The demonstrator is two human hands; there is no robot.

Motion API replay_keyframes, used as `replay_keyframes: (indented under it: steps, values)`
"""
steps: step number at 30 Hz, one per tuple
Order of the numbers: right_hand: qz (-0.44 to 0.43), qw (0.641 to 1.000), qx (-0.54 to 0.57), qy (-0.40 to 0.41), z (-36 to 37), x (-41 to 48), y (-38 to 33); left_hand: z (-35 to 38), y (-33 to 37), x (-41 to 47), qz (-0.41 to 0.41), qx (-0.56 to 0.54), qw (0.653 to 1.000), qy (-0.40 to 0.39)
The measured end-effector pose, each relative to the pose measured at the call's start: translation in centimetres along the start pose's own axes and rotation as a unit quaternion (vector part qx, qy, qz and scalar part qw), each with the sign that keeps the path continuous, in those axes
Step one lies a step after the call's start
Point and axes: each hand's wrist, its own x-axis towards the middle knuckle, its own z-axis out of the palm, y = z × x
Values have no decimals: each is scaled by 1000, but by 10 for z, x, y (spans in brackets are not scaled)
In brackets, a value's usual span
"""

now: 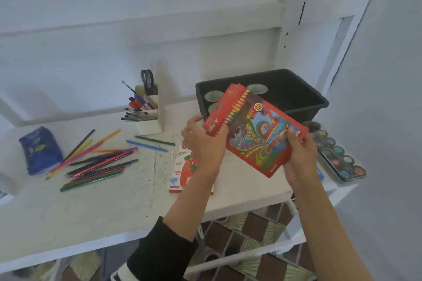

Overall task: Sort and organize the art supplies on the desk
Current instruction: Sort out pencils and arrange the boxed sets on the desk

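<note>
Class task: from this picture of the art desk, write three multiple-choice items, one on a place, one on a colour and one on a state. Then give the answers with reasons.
1. Where are the scissors? A in the white holder; B on the floor; C in a drawer.
2. What colour is the tray? A white; B black; C red.
3. How is the pencil box held? A by no hand; B by one hand; C by both hands.
Answers: 1 A, their black handles stick up from the holder's back slot. 2 B, its walls are black. 3 C, the left hand grips one end and the right hand the other.
</note>
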Motion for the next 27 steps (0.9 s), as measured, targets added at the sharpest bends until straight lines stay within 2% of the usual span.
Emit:
replay_keyframes:
  steps: [2, 5, 8, 10, 12, 13, 15, 17, 19, 21, 22, 23, 27]
  values:
    - [18, 998, 30, -51, 20, -13, 14, -13, -5, -3, -38, -69, 997, 2]
    - [43, 983, 33, -174, 54, -37, 47, -38, -21, -2, -42, -146, 988, -26]
    - [75, 964, 6, -255, 89, -62, 84, -80, -37, 14, -42, -133, 990, -17]
    - [83, 951, -68, -292, 113, -83, 109, -116, -49, 27, -51, -143, 988, -6]
    - [91, 933, -122, -327, 139, -105, 134, -156, -62, 41, -67, -182, 981, 14]
    - [101, 924, -113, -352, 150, -115, 144, -175, -69, 47, -75, -203, 976, 25]
    - [118, 892, -86, -428, 174, -137, 166, -218, -85, 56, -88, -221, 970, 50]
    - [123, 851, -135, -492, 192, -152, 183, -260, -104, 62, -84, -205, 973, 63]
    - [132, 788, -244, -550, 208, -165, 199, -308, -126, 67, -75, -115, 987, 84]
    - [149, 720, -345, -583, 218, -175, 215, -353, -148, 71, -69, 28, 993, 88]
    - [154, 705, -383, -577, 219, -176, 221, -371, -158, 72, -71, 97, 990, 76]
    - [158, 707, -404, -559, 224, -178, 231, -394, -170, 73, -79, 159, 982, 58]
    - [153, 785, -414, -435, 231, -177, 257, -449, -207, 77, -77, 357, 930, -43]
